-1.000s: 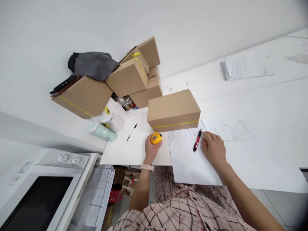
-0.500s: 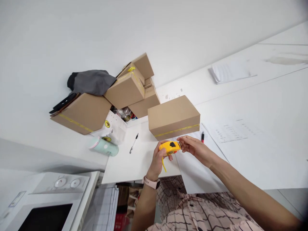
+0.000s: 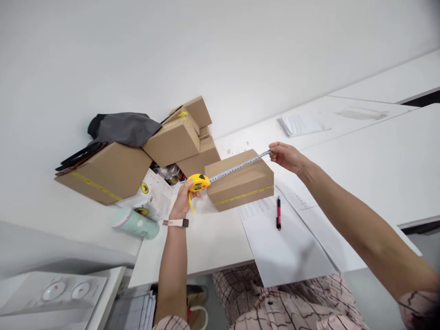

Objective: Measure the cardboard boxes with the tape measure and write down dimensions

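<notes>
My left hand (image 3: 185, 196) grips the yellow case of a tape measure (image 3: 199, 182) at the left end of a closed cardboard box (image 3: 242, 183). A short yellow strap dangles from the case. The pulled-out blade (image 3: 237, 167) runs slantwise above the box's top, from the case to the far right corner. There my right hand (image 3: 283, 156) pinches the end of the blade between closed fingers. Yellow tape runs along the front side of the box. Whether the blade touches the cardboard, I cannot tell.
A red and black pen (image 3: 278, 213) lies on printed sheets (image 3: 288, 247) in front of the box. Stacked cardboard boxes (image 3: 172, 142), a grey cloth (image 3: 125, 128) and a mint-green bottle (image 3: 137, 222) stand to the left. More papers (image 3: 302, 123) lie near the wall.
My hands have moved apart and forward to the box, the left going left and the right farther back. The blade has been drawn out of the tape measure between them.
</notes>
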A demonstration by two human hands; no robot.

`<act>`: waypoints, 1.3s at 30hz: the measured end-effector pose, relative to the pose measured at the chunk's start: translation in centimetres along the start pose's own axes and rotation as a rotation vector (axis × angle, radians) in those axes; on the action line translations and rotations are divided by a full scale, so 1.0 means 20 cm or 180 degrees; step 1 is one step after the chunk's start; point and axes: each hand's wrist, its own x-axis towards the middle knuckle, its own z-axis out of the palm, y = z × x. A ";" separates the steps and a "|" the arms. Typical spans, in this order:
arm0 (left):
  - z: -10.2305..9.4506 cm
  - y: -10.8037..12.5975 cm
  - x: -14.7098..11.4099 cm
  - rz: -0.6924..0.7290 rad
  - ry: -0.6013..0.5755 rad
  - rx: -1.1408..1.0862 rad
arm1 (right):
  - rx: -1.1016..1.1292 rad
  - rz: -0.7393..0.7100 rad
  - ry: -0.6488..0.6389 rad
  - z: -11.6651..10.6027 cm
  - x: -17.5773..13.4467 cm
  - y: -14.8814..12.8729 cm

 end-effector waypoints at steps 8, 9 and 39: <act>-0.32 0.00 0.19 -0.0563 0.0114 0.0065 | -0.0751 0.0111 0.0220 -0.10 0.10 0.18; -0.34 -0.01 0.21 -0.0608 0.0105 0.0069 | -0.0918 0.0124 0.0252 -0.09 0.10 0.20; -0.23 0.01 0.25 -0.0232 -0.0429 0.0223 | -0.3837 0.0499 0.0654 0.11 0.08 0.10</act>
